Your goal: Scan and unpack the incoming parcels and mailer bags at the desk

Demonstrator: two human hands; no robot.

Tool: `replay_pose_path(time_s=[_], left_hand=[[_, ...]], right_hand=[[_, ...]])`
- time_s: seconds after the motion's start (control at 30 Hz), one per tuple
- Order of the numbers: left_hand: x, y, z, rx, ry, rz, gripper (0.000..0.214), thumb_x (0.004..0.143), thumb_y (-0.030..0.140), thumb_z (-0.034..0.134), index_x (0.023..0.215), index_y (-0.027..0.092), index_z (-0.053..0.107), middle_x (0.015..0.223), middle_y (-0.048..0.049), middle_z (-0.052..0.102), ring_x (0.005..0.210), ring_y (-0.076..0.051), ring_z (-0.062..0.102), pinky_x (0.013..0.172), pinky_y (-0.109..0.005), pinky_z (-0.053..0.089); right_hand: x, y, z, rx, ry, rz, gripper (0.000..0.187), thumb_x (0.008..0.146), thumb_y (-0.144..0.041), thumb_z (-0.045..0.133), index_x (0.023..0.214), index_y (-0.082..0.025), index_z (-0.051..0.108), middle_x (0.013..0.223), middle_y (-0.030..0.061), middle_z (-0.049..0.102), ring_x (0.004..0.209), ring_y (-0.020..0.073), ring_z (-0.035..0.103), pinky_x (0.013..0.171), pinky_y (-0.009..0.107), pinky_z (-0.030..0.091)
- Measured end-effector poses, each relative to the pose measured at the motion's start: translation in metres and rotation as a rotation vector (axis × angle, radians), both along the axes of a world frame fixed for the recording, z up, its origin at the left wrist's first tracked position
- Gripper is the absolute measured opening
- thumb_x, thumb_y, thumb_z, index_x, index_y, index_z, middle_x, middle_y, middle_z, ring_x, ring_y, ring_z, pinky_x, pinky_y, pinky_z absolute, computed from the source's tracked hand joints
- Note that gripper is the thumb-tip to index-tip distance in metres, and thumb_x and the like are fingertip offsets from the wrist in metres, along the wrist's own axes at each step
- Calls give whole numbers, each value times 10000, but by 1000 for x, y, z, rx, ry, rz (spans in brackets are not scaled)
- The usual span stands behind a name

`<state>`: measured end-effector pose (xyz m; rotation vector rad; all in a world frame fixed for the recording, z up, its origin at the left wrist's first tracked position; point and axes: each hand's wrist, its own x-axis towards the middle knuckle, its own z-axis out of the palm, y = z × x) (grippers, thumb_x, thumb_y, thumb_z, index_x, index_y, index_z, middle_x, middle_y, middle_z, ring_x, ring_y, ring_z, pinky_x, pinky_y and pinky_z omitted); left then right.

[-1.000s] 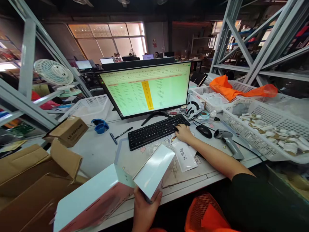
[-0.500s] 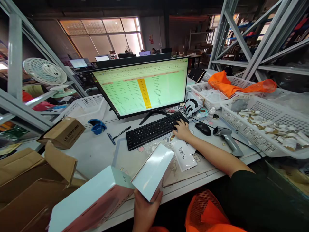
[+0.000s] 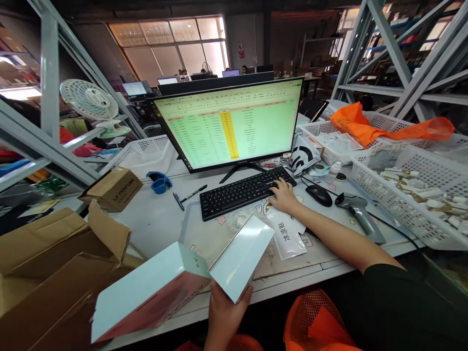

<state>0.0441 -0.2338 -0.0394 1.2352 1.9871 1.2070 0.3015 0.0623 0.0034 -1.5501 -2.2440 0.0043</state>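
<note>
My left hand (image 3: 229, 312) is wrapped round the lower end of a glossy pale box (image 3: 243, 258), held tilted over the front of the desk. Beside it lies a larger pale-blue and pink box (image 3: 146, 292). My right hand (image 3: 285, 196) rests with fingers apart on the right end of the black keyboard (image 3: 241, 192), over its number keys. Behind the keyboard stands a monitor (image 3: 266, 122) showing a spreadsheet with one yellow column. A white packet with dark lettering (image 3: 287, 236) lies under my right wrist, next to clear plastic wrap (image 3: 237, 220).
A black mouse (image 3: 319, 195) and a grey barcode scanner (image 3: 360, 217) lie to the right. White baskets (image 3: 409, 195) hold small parts at the far right. Open cardboard boxes (image 3: 54, 278) crowd the left, with pens (image 3: 193, 192) and a blue tape-like item (image 3: 160, 183) behind.
The view has shifted, so everything on the desk sits a little further right. Both hands keep their places: the left on the box, the right on the keyboard.
</note>
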Motion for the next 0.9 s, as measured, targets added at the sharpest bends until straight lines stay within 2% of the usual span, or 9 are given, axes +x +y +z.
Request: replay_pose_path(time_s=[0.2,0.33,0.4,0.5,0.63,0.7,0.8,0.87,0.9], left_hand=[[3,1,-3,23,36,3,789,676,574,788,1300,149,560,1152,-177,718,1146,-400,699,978,-540,577],[0,3,3,59,-3,1,835,645,536,834,1323,158,528,1224,-180,706,1166,-379,697,1008,-535,574],[-4,3,6,52,-54,-10,892,616,505,864,1356,152,515,1264,-189,696,1188,-369,693,1014,-523,578],[-8,2,7,40,-158,-10,834,563,526,882,1245,132,609,1169,-185,733,1098,-361,724,992,-513,591],[2,-4,11,76,-274,-62,651,553,607,859,983,144,703,991,-164,754,964,-368,736,925,-512,609],[9,-8,21,81,-278,-136,690,556,632,851,1019,141,708,1009,-175,751,956,-390,733,889,-537,615],[0,-18,46,103,-105,-291,684,571,613,862,1086,180,739,1110,-185,747,1084,-438,714,969,-592,587],[-29,-27,68,291,108,-185,579,590,559,860,1108,314,774,1237,-117,739,1291,-460,626,1092,-622,519],[-49,-32,80,428,199,-26,517,594,533,849,1092,414,778,1278,-47,736,1376,-463,563,1117,-641,496]], right_hand=[[3,3,-3,103,127,0,439,926,-348,578,1284,-129,710,1524,209,533,1530,395,310,1213,613,255],[5,2,28,164,327,83,393,928,-342,555,1213,-133,728,1459,201,599,1485,378,411,1221,595,284],[7,-8,52,40,418,197,377,937,-370,554,1181,-149,737,1374,183,663,1377,351,541,1191,559,366],[11,-43,82,-311,502,436,438,977,-476,547,1258,-184,714,1313,142,708,1260,309,638,1136,510,456],[12,-129,85,-761,610,761,855,868,-651,728,1566,-221,486,1511,156,587,1390,337,560,1197,534,400],[10,-174,70,-837,753,718,1087,766,-651,845,1644,-238,356,1596,174,492,1445,356,506,1226,550,357],[12,-223,40,-791,1086,490,1169,699,-655,895,1640,-230,347,1605,196,471,1450,375,498,1213,561,377],[25,-244,25,-738,1285,322,1166,652,-701,891,1600,-215,417,1546,206,538,1390,401,557,1162,583,437],[38,-253,21,-698,1360,213,1155,637,-730,875,1580,-213,454,1499,209,585,1342,416,596,1124,599,472]])
